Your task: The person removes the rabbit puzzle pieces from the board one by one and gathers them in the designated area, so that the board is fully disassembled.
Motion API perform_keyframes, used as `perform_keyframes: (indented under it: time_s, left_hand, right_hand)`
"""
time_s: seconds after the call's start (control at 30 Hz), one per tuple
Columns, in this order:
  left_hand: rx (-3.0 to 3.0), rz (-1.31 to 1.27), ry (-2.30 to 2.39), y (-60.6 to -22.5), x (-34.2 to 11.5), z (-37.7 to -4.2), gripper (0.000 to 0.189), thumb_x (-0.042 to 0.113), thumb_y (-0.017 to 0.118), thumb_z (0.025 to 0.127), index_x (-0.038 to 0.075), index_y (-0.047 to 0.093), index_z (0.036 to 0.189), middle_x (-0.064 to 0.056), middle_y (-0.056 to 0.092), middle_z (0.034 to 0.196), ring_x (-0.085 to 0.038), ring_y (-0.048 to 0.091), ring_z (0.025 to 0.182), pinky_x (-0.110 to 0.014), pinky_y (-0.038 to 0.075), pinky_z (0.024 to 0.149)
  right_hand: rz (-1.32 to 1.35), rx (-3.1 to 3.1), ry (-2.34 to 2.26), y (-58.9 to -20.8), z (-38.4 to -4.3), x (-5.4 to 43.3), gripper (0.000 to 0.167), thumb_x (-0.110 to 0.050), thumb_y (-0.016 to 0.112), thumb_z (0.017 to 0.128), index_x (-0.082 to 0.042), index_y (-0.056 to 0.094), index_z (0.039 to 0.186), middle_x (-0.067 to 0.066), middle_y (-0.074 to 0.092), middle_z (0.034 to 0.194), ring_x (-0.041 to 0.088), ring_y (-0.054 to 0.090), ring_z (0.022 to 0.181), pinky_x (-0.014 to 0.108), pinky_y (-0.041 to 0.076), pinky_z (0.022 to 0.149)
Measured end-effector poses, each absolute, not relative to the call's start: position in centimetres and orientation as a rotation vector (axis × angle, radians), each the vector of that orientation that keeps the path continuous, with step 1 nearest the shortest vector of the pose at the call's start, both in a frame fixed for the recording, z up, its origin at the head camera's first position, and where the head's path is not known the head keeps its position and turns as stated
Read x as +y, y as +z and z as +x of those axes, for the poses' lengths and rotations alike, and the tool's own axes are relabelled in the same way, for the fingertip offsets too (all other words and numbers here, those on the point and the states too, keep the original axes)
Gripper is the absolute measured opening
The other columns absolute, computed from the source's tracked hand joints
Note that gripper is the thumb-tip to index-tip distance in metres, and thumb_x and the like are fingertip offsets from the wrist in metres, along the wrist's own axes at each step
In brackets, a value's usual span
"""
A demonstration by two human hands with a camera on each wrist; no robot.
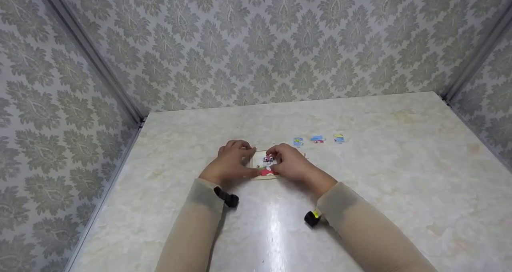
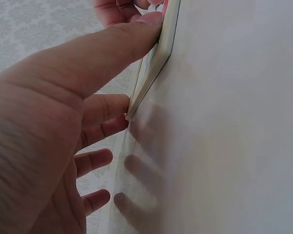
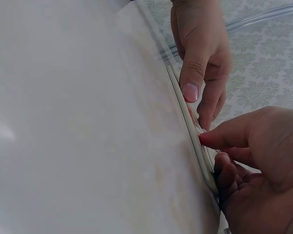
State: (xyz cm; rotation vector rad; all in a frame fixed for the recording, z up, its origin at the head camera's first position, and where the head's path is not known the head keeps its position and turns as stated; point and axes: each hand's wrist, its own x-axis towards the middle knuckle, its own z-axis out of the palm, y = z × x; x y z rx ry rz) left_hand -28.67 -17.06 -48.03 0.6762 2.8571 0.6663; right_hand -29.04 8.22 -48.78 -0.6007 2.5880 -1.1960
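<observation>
Left hand point(image 1: 231, 160) lies on the left edge of a small flat wooden puzzle board with a pink and red cartoon picture point(image 1: 267, 166). In the left wrist view the thumb point(image 2: 112, 44) lies straight along the board's thin pale edge point(image 2: 154, 68), pressing it; the other fingers point(image 2: 100, 109) are spread and loosely extended beside the board, over the table, curled round nothing. So this hand is relaxed and flat, touching rather than clasping.

The board lies flat on the glossy cream marble-pattern tabletop point(image 1: 400, 164), directly between the two hands and under their fingertips.

Right hand point(image 1: 291, 163) covers the board's right part. In the right wrist view its index finger point(image 3: 224, 139) is stretched out with the tip touching the board's face point(image 3: 195, 126), and the lower fingers are curled in at the board's near corner. Whether they pinch a piece there cannot be told; the spot is hidden.

Beyond the right hand, well apart from the grip, three small loose puzzle pieces lie in a row on the table: a blue and yellow piece point(image 1: 298, 141), a blue and red piece point(image 1: 317, 139), a yellow and blue piece point(image 1: 339, 138).

No writing or label is readable on the board or pieces; the print is too small.
</observation>
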Motion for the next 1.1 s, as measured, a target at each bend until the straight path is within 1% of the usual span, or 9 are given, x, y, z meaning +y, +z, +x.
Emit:
perform_keyframes:
  time_s: [0.1,0.33,0.53,0.7,0.87,0.97,1.1]
  left_hand:
    - [2.85,0.681,0.662,-48.0,-17.2,-28.8,0.089,0.057,0.087,0.096,0.014,0.057,0.167,-0.008,0.056,0.159,-0.035,0.039,0.16,-0.062,0.027,0.133]
    - [2.85,0.672,0.656,-48.0,-17.2,-28.8,0.09,0.061,0.085,0.097,0.015,0.056,0.168,-0.008,0.057,0.159,-0.035,0.039,0.159,-0.063,0.027,0.132]
    - [2.845,0.669,0.67,-48.0,-17.2,-28.8,0.088,0.059,0.086,0.097,0.014,0.057,0.167,-0.008,0.057,0.158,-0.034,0.04,0.158,-0.062,0.028,0.131]
    - [2.846,0.654,0.689,-47.8,-17.3,-28.6,0.089,0.06,0.086,0.097,0.015,0.056,0.168,-0.006,0.057,0.157,-0.033,0.042,0.156,-0.06,0.028,0.132]
    - [2.854,0.606,0.684,-47.9,-17.2,-28.6,0.09,0.061,0.086,0.096,0.016,0.057,0.168,-0.005,0.057,0.158,-0.031,0.039,0.159,-0.058,0.026,0.134]
    - [2.856,0.588,0.673,-48.1,-17.0,-28.7,0.088,0.06,0.087,0.095,0.018,0.058,0.167,-0.003,0.056,0.159,-0.031,0.039,0.16,-0.058,0.026,0.136]
    - [2.862,0.579,0.657,-48.2,-16.7,-28.8,0.087,0.059,0.088,0.095,0.019,0.059,0.167,-0.003,0.056,0.16,-0.031,0.038,0.16,-0.057,0.027,0.136]
  right_hand:
    - [-0.606,2.586,-1.197,-48.8,-29.2,8.2,0.044,-0.007,0.075,0.102,-0.003,0.072,0.146,0.014,0.069,0.133,0.023,0.063,0.109,0.046,0.055,0.104]
    - [-0.583,2.56,-1.229,-48.8,-29.3,8.4,0.044,-0.011,0.074,0.105,-0.004,0.072,0.148,0.013,0.07,0.136,0.024,0.065,0.115,0.048,0.056,0.108]
    - [-0.552,2.483,-1.284,-48.6,-29.5,8.8,0.046,-0.017,0.075,0.108,-0.007,0.07,0.152,0.013,0.071,0.14,0.025,0.068,0.122,0.047,0.057,0.111]
    - [-0.573,2.394,-1.329,-48.0,-29.5,9.2,0.046,-0.017,0.073,0.11,-0.01,0.069,0.155,0.012,0.069,0.147,0.027,0.07,0.126,0.045,0.058,0.109]
    - [-0.582,2.405,-1.326,-47.4,-29.5,10.0,0.045,-0.021,0.073,0.112,-0.014,0.069,0.156,0.01,0.068,0.152,0.024,0.067,0.12,0.039,0.056,0.104]
    - [-0.611,2.448,-1.311,-47.0,-29.5,10.9,0.048,-0.02,0.072,0.112,-0.013,0.067,0.159,0.01,0.067,0.152,0.024,0.065,0.116,0.037,0.054,0.1]
    - [-0.65,2.511,-1.273,-46.4,-29.4,12.9,0.051,-0.018,0.07,0.113,-0.013,0.063,0.163,0.01,0.066,0.153,0.025,0.063,0.116,0.036,0.052,0.097]
